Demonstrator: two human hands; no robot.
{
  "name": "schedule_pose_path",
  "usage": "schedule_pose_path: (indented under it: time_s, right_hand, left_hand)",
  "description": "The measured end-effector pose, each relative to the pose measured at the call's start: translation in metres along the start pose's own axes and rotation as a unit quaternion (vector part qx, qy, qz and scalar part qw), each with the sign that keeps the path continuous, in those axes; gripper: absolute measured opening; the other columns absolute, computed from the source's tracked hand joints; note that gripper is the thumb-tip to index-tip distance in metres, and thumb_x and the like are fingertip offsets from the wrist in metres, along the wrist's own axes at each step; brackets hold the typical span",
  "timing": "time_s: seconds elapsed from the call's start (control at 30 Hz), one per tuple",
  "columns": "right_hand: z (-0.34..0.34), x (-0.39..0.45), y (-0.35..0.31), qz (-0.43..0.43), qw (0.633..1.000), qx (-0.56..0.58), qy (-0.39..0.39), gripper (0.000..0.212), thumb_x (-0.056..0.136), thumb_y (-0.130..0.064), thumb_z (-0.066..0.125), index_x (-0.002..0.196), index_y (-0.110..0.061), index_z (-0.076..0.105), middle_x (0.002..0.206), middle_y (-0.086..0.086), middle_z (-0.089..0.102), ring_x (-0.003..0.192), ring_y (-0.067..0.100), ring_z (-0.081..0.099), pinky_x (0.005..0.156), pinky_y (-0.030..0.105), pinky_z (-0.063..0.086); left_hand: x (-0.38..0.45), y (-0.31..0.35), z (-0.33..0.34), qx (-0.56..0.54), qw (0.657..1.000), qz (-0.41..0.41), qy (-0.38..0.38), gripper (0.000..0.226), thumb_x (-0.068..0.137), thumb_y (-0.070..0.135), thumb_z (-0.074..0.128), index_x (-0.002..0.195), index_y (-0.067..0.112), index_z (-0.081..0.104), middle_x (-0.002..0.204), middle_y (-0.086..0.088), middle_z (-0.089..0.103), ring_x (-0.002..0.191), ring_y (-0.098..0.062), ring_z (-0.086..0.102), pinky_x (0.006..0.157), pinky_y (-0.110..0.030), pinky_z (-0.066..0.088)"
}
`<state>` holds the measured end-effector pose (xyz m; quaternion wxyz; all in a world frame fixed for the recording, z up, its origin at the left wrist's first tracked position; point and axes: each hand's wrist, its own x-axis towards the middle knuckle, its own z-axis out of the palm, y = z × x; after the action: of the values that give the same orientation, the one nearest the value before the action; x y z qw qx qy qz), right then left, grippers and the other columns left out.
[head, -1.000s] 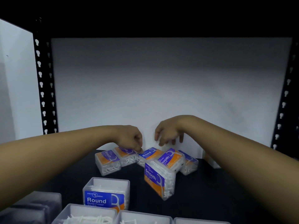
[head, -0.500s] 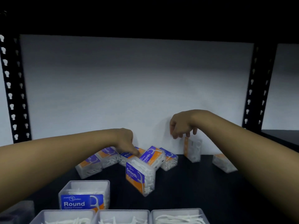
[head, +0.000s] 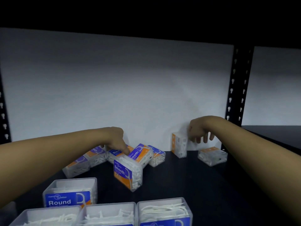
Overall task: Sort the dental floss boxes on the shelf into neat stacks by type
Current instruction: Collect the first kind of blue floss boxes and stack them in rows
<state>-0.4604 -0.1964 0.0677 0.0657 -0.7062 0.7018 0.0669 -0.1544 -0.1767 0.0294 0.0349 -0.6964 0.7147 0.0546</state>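
At shelf back: R hand [head: 197, 133] shifted right, now loose beside upright box [head: 179, 145] — type-split starting; L hand [head: 118, 141] fingertip still pressing Round box [head: 116, 154], no grip.

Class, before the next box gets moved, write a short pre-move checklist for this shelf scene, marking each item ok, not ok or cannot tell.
1. Left hand on a box: ok; a fingertip touches the leaning Smooth box in the pile.
2. Right hand holding a box: cannot tell; its curled fingers hang beside the upright box by the back wall.
3. Labels readable for sorting: ok on the standing Smooth box and the Round box; not ok on the far right box.
4. Pile sorted into stacks: not ok; boxes lie tilted and mixed.
5. Bare shelf for a stack: ok.
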Motion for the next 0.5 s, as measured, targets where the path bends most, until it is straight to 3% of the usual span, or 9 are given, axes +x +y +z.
schedule_pose_path:
  time_s: [0.13,0.23,0.5]
  right_hand:
    - [0.002,0.002,-0.003,-0.061,0.995,0.074,0.022,0.014,0.092,-0.026,0.066,0.100,-0.018,0.075,0.094,-0.002,0.077,0.077,0.018,0.072,0.069,0.030,0.058]
    - [0.002,0.001,-0.012,-0.102,0.990,0.096,0.024,0.017,0.090,-0.027,0.069,0.104,-0.022,0.077,0.095,-0.003,0.076,0.074,0.015,0.072,0.069,0.030,0.058]
    - [0.004,0.005,-0.026,-0.108,0.991,0.072,0.029,0.020,0.091,-0.026,0.070,0.109,-0.024,0.076,0.098,-0.002,0.075,0.075,0.014,0.072,0.067,0.030,0.058]
  left_hand:
    - [-0.002,-0.001,0.001,-0.021,1.000,-0.002,0.009,0.063,0.070,0.055,0.080,0.106,0.005,0.070,0.105,-0.007,0.072,0.093,-0.023,0.073,0.074,-0.032,0.063]
    - [-0.003,-0.003,0.003,-0.026,1.000,0.003,0.018,0.062,0.070,0.055,0.080,0.106,0.006,0.070,0.104,-0.006,0.072,0.093,-0.022,0.072,0.068,-0.029,0.060]
    - [-0.009,-0.007,-0.001,0.004,0.999,0.028,0.045,0.060,0.068,0.057,0.079,0.108,0.014,0.066,0.107,-0.002,0.070,0.098,-0.021,0.069,0.085,-0.036,0.060]
